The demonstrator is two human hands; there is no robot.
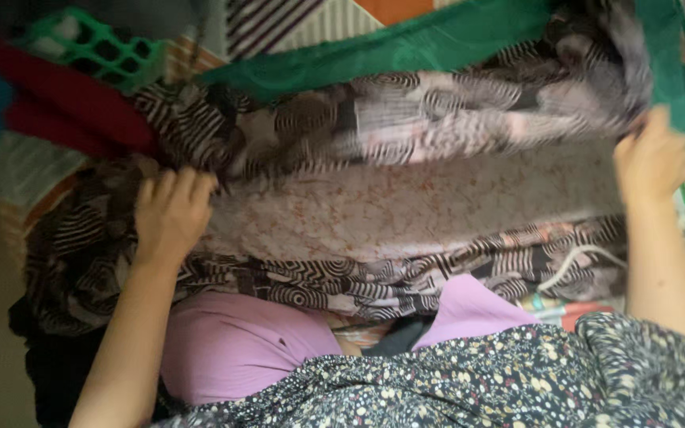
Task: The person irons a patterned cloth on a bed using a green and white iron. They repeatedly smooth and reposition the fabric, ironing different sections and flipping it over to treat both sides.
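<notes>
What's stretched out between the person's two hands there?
In the head view, a patterned cloth spans from the left hand to the right hand: pale speckled in the middle, with black-and-white swirl print along its edges. Both hands grip it.

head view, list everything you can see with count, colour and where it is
patterned cloth: one, brown, black and pale pink swirls with a paler speckled side, stretched across the middle between both hands
green cloth: one, along the top and down the right edge
plastic basket: one, light green lattice, top left
red cloth: one, upper left, under the basket
pink cloth: one, lilac pink, lower middle
floral cloth: one, dark with small flowers, bottom
white cord: one, right, near the patterned cloth's lower edge
left hand: grips the patterned cloth's left end
right hand: grips its right end
</notes>
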